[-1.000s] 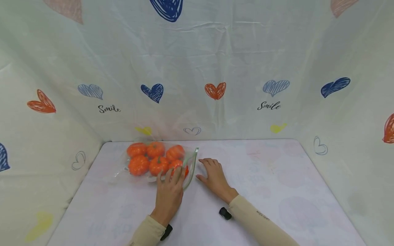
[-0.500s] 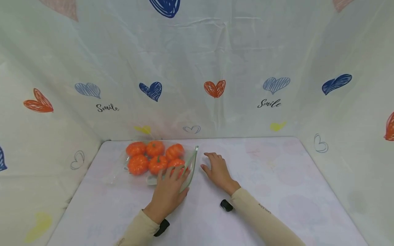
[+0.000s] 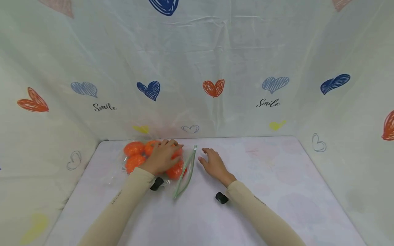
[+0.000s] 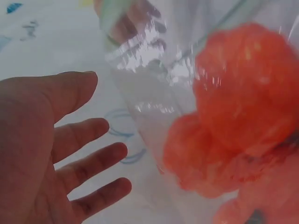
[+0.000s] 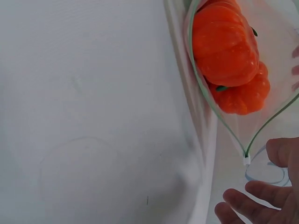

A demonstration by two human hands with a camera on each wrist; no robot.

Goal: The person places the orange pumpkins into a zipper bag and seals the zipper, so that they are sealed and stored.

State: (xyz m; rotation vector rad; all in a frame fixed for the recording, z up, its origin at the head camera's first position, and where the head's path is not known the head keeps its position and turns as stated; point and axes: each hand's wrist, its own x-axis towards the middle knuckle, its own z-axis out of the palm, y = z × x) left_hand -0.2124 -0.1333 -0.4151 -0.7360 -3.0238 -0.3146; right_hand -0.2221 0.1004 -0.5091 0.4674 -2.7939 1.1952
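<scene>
A clear zip bag (image 3: pixel 171 178) with a green zip edge (image 3: pixel 185 172) lies at the back left of the table and holds several small orange pumpkins (image 3: pixel 133 149). My left hand (image 3: pixel 161 157) lies flat on top of the bag, over the pumpkins. In the left wrist view its fingers (image 4: pixel 88 163) are spread and straight beside the plastic, with pumpkins (image 4: pixel 243 93) behind it. My right hand (image 3: pixel 213 164) rests open on the table just right of the bag's mouth. In the right wrist view the fingertips (image 5: pixel 252 198) lie near the white zip slider (image 5: pixel 246 160), and two pumpkins (image 5: pixel 226 44) show inside the mouth.
The white table (image 3: pixel 271 177) is walled on three sides by a pale cloth printed with hearts (image 3: pixel 213 88). Bare tabletop stretches to the right and front of my hands.
My left hand has moved from the bag's near edge up and back onto the pumpkins. The bag's mouth has narrowed and its zip edge now reaches nearer. My right hand barely shifted.
</scene>
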